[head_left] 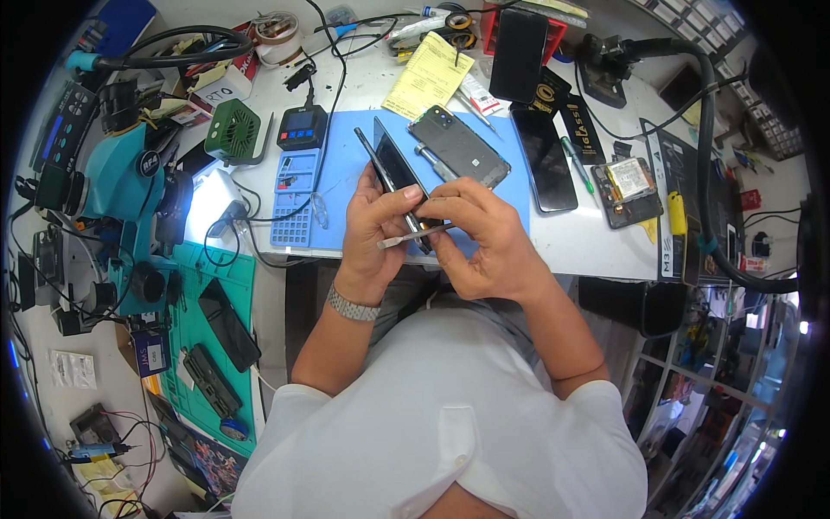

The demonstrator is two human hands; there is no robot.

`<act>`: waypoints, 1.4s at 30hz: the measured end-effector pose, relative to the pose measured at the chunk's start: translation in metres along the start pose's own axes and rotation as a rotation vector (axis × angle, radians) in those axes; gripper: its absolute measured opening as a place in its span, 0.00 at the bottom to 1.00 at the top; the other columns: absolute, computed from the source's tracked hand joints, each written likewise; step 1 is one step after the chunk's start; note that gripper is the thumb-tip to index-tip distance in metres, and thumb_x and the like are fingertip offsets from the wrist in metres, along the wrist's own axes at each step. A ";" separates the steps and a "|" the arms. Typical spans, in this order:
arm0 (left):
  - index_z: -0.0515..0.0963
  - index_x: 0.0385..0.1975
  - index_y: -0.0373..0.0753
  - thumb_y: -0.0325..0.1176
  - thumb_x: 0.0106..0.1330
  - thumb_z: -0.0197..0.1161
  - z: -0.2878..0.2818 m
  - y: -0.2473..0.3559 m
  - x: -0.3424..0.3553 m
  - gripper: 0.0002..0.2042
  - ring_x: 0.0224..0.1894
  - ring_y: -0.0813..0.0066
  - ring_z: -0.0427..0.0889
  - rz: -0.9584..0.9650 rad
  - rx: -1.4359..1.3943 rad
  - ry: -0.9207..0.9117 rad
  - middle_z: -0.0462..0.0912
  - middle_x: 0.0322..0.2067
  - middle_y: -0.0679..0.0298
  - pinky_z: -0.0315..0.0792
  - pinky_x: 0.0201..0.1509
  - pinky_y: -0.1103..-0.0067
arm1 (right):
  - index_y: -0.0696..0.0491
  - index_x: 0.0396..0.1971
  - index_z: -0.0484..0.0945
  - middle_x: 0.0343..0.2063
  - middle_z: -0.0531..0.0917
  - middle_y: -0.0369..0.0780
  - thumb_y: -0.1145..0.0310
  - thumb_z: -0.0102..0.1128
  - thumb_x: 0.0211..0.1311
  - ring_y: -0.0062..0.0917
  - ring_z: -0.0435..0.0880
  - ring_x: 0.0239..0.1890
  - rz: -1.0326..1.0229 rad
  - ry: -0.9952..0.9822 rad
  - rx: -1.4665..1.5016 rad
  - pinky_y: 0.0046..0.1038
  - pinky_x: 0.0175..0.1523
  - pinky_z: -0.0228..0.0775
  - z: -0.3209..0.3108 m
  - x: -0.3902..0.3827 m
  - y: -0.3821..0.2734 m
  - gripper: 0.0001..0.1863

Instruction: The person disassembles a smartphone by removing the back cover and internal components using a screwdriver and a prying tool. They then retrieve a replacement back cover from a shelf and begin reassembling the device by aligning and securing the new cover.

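On the far left of the surface (596, 246) stands a teal microscope (130, 195), and below it a green mat (216, 294) carries two dark phones. None of that is near the hands.

Toward the middle, a blue work mat (346, 164) lies under the work. The left hand (376, 221) is raised above its near edge, a metal watch (353, 304) on the wrist. Its fingers (399, 201) are curled closed around a dark phone (393, 177), which is held up on its edge, off the mat. The phone's long axis runs from upper left, away from the person, down toward the right, where its lower end disappears between the two hands.

Across that lower end lies a thin metal pry tool (413, 235), running nearly level from left to right, so it crosses the phone's long axis at a wide angle. Its left tip shows just past the left palm; its right end is pinched in the closed fingers of the right hand (480, 238). The two hands touch or nearly touch around the phone's lower edge, so both are equally close to it; whether the tool's blade is actually inside the seam cannot be told.

Just beyond the right hand, a second phone (458, 145) with its back up lies flat on the blue mat, and further right a black phone (545, 156) and an opened phone body (628, 190) rest on the white surface.
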State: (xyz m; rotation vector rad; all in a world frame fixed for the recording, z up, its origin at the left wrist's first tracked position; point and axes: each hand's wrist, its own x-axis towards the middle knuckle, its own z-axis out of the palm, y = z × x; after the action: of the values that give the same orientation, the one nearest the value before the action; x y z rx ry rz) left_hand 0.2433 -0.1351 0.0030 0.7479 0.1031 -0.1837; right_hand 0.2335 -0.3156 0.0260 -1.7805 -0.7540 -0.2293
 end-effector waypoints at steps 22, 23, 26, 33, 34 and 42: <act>0.47 0.80 0.40 0.18 0.50 0.71 -0.017 -0.003 -0.012 0.54 0.64 0.61 0.75 0.099 -0.205 -0.325 0.66 0.64 0.52 0.83 0.62 0.57 | 0.54 0.49 0.87 0.47 0.83 0.46 0.85 0.68 0.42 0.25 0.78 0.23 -0.144 -0.031 -0.199 0.26 0.26 0.71 -0.002 -0.010 -0.028 0.28; 0.49 0.79 0.39 0.18 0.50 0.71 -0.017 -0.004 -0.012 0.53 0.64 0.61 0.75 0.107 -0.197 -0.303 0.66 0.64 0.53 0.84 0.62 0.57 | 0.53 0.49 0.86 0.46 0.83 0.46 0.84 0.69 0.44 0.29 0.81 0.26 -0.118 -0.038 -0.201 0.28 0.28 0.74 -0.003 -0.011 -0.029 0.26; 0.55 0.75 0.36 0.18 0.50 0.71 -0.018 -0.003 -0.014 0.48 0.64 0.61 0.75 0.119 -0.152 -0.264 0.67 0.63 0.53 0.83 0.62 0.60 | 0.53 0.48 0.86 0.45 0.83 0.45 0.84 0.69 0.47 0.32 0.83 0.28 -0.070 -0.031 -0.153 0.30 0.31 0.76 -0.002 -0.012 -0.025 0.24; 0.52 0.76 0.36 0.20 0.53 0.68 -0.009 0.001 -0.016 0.47 0.63 0.61 0.77 0.142 0.038 -0.091 0.72 0.61 0.52 0.80 0.64 0.64 | 0.56 0.47 0.86 0.44 0.84 0.44 0.87 0.65 0.54 0.29 0.82 0.27 -0.049 0.092 0.012 0.27 0.33 0.77 0.007 -0.015 0.003 0.19; 0.55 0.74 0.37 0.17 0.52 0.67 -0.001 0.005 -0.015 0.46 0.62 0.61 0.78 0.137 0.027 -0.086 0.73 0.60 0.53 0.79 0.64 0.66 | 0.56 0.47 0.86 0.44 0.84 0.44 0.86 0.65 0.56 0.27 0.82 0.27 -0.015 0.107 0.048 0.26 0.33 0.76 0.008 -0.015 0.009 0.19; 0.63 0.62 0.36 0.08 0.55 0.65 0.014 -0.004 0.009 0.34 0.44 0.69 0.88 0.244 0.078 0.309 0.82 0.47 0.57 0.86 0.46 0.75 | 0.57 0.48 0.85 0.43 0.84 0.39 0.80 0.62 0.72 0.14 0.77 0.33 0.349 0.438 0.263 0.16 0.37 0.68 0.027 -0.017 0.034 0.09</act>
State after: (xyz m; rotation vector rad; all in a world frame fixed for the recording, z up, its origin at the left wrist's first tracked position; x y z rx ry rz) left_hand 0.2521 -0.1492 0.0089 0.8558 0.2972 0.1624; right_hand 0.2351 -0.3024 -0.0189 -1.5067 -0.1468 -0.2601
